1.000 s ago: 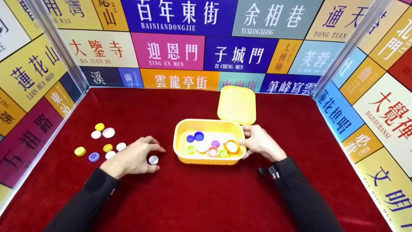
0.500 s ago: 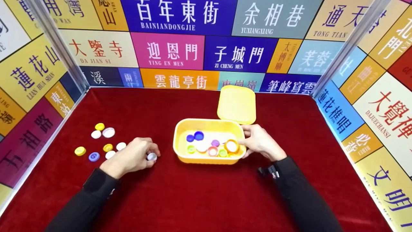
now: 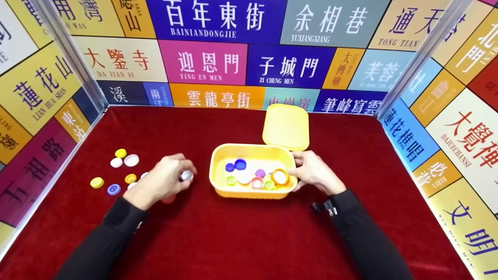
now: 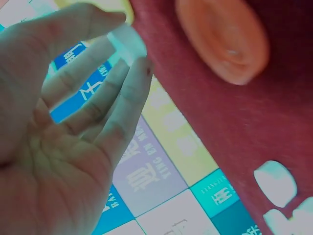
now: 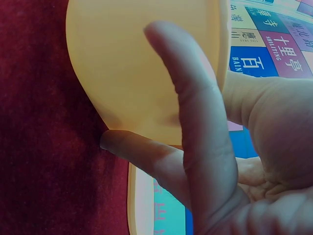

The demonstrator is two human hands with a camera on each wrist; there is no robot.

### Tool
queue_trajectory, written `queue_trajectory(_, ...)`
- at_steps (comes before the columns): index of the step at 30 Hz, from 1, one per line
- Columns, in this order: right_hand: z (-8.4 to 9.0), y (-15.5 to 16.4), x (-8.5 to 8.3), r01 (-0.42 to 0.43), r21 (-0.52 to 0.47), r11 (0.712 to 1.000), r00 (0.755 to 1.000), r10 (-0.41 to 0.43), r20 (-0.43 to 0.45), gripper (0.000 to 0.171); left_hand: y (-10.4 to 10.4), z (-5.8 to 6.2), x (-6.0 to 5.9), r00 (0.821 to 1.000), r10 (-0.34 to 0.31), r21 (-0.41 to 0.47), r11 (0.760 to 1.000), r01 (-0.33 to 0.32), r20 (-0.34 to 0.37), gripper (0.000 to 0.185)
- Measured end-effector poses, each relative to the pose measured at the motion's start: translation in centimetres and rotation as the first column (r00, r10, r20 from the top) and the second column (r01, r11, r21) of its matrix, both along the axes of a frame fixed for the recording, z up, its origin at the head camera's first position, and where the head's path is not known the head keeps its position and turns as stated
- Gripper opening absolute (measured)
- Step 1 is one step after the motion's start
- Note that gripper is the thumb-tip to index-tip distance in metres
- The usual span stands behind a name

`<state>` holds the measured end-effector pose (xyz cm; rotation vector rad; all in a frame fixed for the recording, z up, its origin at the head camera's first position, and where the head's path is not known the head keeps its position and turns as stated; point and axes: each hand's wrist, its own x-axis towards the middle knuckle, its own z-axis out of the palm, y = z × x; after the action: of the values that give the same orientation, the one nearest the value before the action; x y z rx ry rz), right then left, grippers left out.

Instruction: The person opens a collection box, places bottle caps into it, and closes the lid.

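In the head view my left hand [image 3: 163, 182], left of the box, pinches a whitish bottle cap [image 3: 186, 175] between thumb and fingertips. The left wrist view shows that pale cap [image 4: 128, 44] with the thumb on one side and fingertips on the other. Beneath this hand a red cap [image 3: 168, 199] lies on the cloth, mostly hidden. My right hand [image 3: 317, 173] holds the right end of a yellow plastic box [image 3: 245, 193]. Up close in the right wrist view, fingers lie against the yellow wall [image 5: 132, 73]. Several coloured caps lie inside the box, among them a blue cap [image 3: 240, 164].
Loose caps lie at left on the red cloth [image 3: 241, 241], including a yellow cap [image 3: 97, 182], a blue-purple cap [image 3: 113, 189] and a white cap [image 3: 116, 162]. Behind the box's right end lies its yellow lid [image 3: 286, 126]. Printed panels [image 3: 208, 62] enclose the back and sides.
My left fingers have closed on the whitish cap and raised it, moving slightly away from me. A red cap now shows under that hand. The right hand and box have stayed put.
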<state>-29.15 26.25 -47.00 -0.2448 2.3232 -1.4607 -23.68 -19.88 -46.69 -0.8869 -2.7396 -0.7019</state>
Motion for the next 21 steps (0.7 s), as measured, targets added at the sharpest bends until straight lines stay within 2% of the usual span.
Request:
queue_trajectory(6,0.0,0.0,0.1,0.0,0.007,1.0,1.0,0.0,-0.003,0.054,1.5,1.3,-0.7,0.997,0.057,0.05,0.997,-0.054,-0.055,0.02)
queue_trajectory(11,0.0,0.0,0.2,-0.002,-0.002,1.0,1.0,0.002,-0.001,0.053,3.3,2.0,-1.0,0.994,0.069,0.095,0.994,-0.061,-0.087,0.02)
queue_trajectory(17,0.1,0.1,0.2,0.005,0.003,1.0,1.0,-0.005,0.001,0.054,6.0,2.0,-1.7,0.993,0.002,0.099,0.995,0.01,-0.115,0.019)
queue_trajectory(21,0.1,0.0,0.2,0.0,0.002,1.0,1.0,0.0,-0.002,0.054,7.6,1.7,-2.1,0.993,-0.044,0.049,0.998,0.05,-0.11,0.018)
